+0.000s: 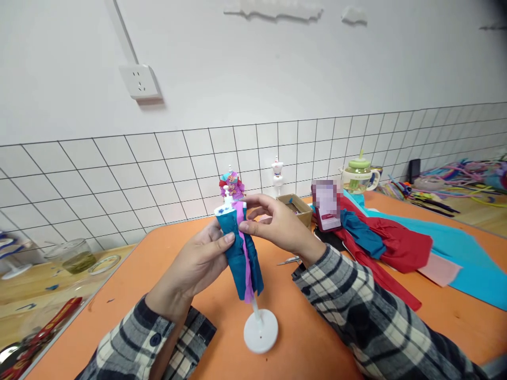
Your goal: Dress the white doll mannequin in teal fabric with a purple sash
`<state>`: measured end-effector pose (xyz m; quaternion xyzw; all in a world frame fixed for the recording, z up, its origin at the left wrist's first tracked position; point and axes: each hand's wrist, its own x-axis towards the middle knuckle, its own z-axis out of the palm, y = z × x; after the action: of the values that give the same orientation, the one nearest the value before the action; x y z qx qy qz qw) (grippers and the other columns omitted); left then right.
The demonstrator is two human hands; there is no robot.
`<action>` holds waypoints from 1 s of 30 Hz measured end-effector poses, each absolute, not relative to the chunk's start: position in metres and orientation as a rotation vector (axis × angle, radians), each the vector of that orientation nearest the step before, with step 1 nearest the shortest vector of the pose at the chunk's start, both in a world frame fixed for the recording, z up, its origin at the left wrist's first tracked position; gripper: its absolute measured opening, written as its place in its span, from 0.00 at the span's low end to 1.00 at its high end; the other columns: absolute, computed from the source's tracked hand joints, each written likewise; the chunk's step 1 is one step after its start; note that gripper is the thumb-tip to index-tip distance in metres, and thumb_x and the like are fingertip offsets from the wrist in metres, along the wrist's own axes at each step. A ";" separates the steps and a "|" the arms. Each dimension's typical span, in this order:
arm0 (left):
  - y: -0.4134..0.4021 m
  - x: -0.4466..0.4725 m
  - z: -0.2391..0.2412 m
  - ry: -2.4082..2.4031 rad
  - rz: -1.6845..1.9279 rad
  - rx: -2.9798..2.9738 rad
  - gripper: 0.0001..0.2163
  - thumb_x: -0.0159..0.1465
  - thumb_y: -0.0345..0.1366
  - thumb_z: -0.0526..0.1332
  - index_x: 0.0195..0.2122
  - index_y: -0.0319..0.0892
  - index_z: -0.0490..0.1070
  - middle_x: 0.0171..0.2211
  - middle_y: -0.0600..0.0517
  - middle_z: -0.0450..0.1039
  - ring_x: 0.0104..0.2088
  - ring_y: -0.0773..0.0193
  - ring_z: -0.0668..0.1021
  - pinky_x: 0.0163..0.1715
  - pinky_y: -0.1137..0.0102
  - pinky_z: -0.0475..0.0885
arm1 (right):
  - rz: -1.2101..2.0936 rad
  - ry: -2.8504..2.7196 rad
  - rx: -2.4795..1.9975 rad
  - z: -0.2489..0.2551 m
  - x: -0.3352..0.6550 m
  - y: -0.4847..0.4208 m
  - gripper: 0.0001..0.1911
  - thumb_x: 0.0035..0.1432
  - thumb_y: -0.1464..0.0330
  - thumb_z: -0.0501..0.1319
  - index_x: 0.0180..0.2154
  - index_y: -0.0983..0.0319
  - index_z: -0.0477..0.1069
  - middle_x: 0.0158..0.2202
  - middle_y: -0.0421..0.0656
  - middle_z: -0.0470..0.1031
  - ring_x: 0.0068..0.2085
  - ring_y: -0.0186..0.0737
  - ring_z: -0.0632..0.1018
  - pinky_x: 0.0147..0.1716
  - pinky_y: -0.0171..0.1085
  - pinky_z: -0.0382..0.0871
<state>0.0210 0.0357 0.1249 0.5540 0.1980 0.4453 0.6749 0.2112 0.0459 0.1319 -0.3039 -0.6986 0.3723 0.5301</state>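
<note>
The person holds a small white plastic dress mannequin point(224, 210) over the orange tabletop point(214, 327), a little in front of their chest. It is tilted slightly. Its round white base point(260, 331) hangs low by the surface, and I cannot tell whether it touches. A teal cloth wrap point(236, 256) covers the figure, with a pink-purple strip point(247, 258) running down its front.

The left hand point(196, 269) has its grip closed round the wrap at the waist, thumb pressed on the front. The right hand point(279, 224) pinches the strip at the chest in a narrow grip.

Just behind stand a flower-trimmed mannequin point(232, 184) and a bare white mannequin point(278, 177). To the right are a small cardboard box point(298, 207), crumpled red fabric point(398, 245) and a green-lidded glass teapot point(358, 177).
</note>
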 end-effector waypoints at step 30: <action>0.031 0.037 0.116 0.656 1.514 1.375 0.16 0.62 0.35 0.65 0.49 0.51 0.65 0.42 0.53 0.72 0.30 0.66 0.73 0.27 0.71 0.68 | 1.474 -1.358 -0.779 0.113 0.175 0.035 0.10 0.50 0.65 0.68 0.32 0.62 0.69 0.25 0.37 0.73 0.21 0.27 0.70 0.18 0.27 0.69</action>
<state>0.0375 0.0313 0.1164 0.5629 0.2684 0.6195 0.4767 0.1750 0.0354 0.1135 -0.3188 -0.5555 0.6030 0.4756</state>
